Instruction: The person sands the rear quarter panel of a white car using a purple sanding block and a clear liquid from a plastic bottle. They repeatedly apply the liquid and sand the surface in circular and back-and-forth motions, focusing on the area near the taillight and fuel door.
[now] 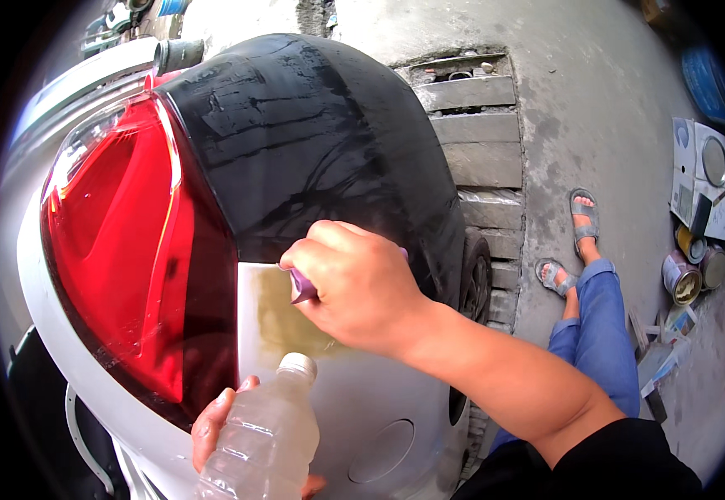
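A clear plastic bottle (264, 429) with a white cap, holding cloudy liquid, is gripped in my left hand (212, 423), whose fingers wrap round behind it. My right hand (352, 283) is closed on a purple pad (301, 287), pressed against the car's rear panel; most of the pad is hidden under my fingers. Just beside it lies an olive-yellow patch (275, 312) on the white paint (362, 392). Above the patch the panel is wet black (296, 125), with streaks and drips. Left of both hands is the red tail light (121, 258).
A round fuel flap (381, 451) sits low on the panel, with a wheel (475, 279) to its right. Slats (479, 129) cover a floor channel beside the car. Paint cans (681, 277) and a white box (712, 179) stand at the far right. My sandalled feet (583, 221) rest on concrete.
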Tool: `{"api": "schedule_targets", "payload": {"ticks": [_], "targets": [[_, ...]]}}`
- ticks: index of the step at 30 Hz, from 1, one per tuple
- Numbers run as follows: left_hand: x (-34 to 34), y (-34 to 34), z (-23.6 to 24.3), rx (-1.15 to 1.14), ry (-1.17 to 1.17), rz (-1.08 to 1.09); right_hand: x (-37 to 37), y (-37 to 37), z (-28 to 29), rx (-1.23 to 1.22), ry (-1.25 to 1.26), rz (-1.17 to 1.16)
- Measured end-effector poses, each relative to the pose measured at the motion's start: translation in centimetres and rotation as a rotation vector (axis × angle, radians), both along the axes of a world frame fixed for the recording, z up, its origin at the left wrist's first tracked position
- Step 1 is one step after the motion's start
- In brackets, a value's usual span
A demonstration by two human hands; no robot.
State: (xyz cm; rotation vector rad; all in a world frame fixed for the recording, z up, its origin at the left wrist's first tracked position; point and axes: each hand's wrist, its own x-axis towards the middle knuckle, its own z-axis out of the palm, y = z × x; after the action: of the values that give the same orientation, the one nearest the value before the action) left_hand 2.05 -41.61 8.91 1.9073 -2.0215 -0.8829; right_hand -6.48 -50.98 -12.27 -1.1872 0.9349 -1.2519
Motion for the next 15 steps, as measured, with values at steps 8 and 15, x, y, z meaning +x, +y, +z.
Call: {"api": "schedule_targets", "payload": {"ticks": [8,15], "targets": [[1.1,0.4,1.0,0.067,0.045,0.063,0.7,-1.5,1.4,-0.062,0.066,0.102],[0.7,0.6,1.8,0.123,-0.144,0.007,0.9,1.4,-0.1,0.008,0.151,0.003]]}}
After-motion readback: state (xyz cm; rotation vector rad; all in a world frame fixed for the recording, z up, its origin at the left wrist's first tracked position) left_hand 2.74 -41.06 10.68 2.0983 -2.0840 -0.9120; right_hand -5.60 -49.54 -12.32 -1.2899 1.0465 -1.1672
